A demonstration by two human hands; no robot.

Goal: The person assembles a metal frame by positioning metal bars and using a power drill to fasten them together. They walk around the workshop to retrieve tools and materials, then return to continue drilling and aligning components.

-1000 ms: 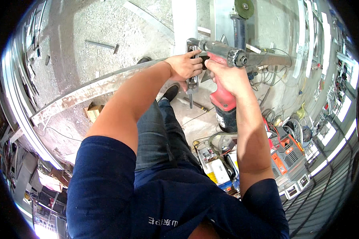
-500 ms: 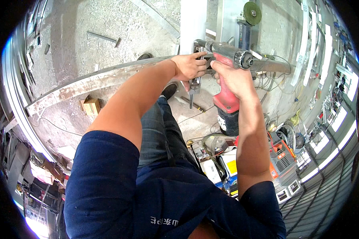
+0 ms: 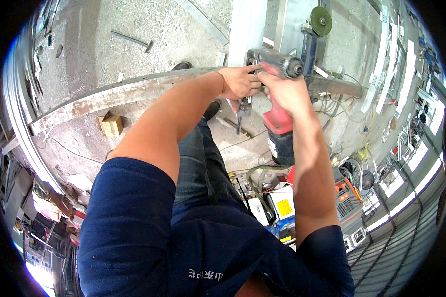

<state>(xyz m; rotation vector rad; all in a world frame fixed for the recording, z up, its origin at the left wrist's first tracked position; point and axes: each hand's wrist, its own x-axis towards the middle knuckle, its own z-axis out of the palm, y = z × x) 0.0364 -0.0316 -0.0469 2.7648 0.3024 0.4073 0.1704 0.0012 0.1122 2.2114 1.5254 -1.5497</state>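
Note:
My right hand [image 3: 285, 93] is wrapped round the grip of a red and black cordless drill [image 3: 278, 120]. The drill lies crosswise with its front end at a slotted metal fitting [image 3: 245, 105] on the near end of a pale metal profile [image 3: 248, 24]. My left hand [image 3: 240, 82] is closed round this fitting from the left, its fingertips close to the drill's front. A thin rod [image 3: 239, 125] sticks out of the fitting toward me. The drill's tip and the fitting's middle are hidden by my fingers and the tool.
A long bar [image 3: 99, 99] crosses beneath the profile. An angle grinder [image 3: 309, 47] with a green disc lies at the far right. On the floor are a hammer [image 3: 134, 40], a small cardboard box [image 3: 112, 125], and cables [image 3: 332, 106]. An orange and grey machine [image 3: 348, 198] stands at right.
The drill has moved left, closer to the fitting and my left hand. My left hand keeps its hold on the fitting. The whole view has shifted slightly.

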